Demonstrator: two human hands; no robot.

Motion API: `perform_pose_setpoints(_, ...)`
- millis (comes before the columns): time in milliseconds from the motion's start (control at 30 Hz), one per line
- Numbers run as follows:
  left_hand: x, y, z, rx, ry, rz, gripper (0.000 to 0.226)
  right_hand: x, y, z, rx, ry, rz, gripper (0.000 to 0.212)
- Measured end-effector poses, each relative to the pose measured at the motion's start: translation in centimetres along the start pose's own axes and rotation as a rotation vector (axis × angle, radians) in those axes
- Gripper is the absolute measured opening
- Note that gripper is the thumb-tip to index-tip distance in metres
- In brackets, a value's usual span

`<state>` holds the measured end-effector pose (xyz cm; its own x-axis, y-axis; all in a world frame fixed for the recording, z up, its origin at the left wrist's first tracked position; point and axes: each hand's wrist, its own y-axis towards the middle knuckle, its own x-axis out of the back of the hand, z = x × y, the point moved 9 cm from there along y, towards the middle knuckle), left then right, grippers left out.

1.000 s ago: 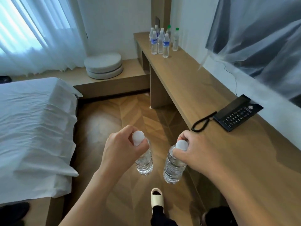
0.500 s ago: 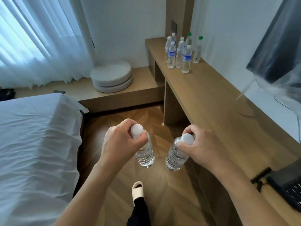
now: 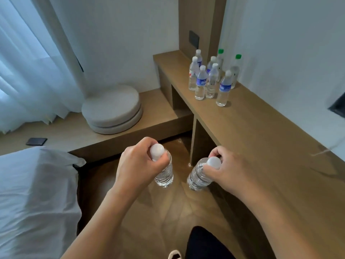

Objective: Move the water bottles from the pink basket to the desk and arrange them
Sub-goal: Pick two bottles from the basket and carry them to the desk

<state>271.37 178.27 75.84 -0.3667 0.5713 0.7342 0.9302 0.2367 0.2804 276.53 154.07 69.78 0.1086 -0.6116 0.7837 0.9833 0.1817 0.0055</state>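
Note:
My left hand (image 3: 139,163) grips a clear water bottle (image 3: 165,176) by its white-capped neck; the bottle hangs upright over the wooden floor. My right hand (image 3: 230,170) holds a second clear bottle (image 3: 198,177) the same way, tilted slightly, just left of the desk's front edge. Several water bottles (image 3: 211,79) stand grouped at the far end of the long wooden desk (image 3: 261,131), some with blue labels, two with green caps. The pink basket is out of view.
A bed with white sheets (image 3: 35,199) fills the left. Two round grey cushions (image 3: 112,109) lie stacked on a low wooden platform by the curtain. A dark flat object (image 3: 36,141) lies on that platform. My leg and slipper show at the bottom.
I have walked forward along the desk: the bottle group now looks much nearer and the phone has left the view. Both hands keep holding their bottles.

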Motion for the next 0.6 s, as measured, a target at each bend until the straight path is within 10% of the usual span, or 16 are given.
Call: perform_pose_setpoints(600,-10.0,34.4,5.3,-0.183,0.004,0.169,0.022,-2.6,33.0,-3.8,-0.297,0.118,0.016,0.027)
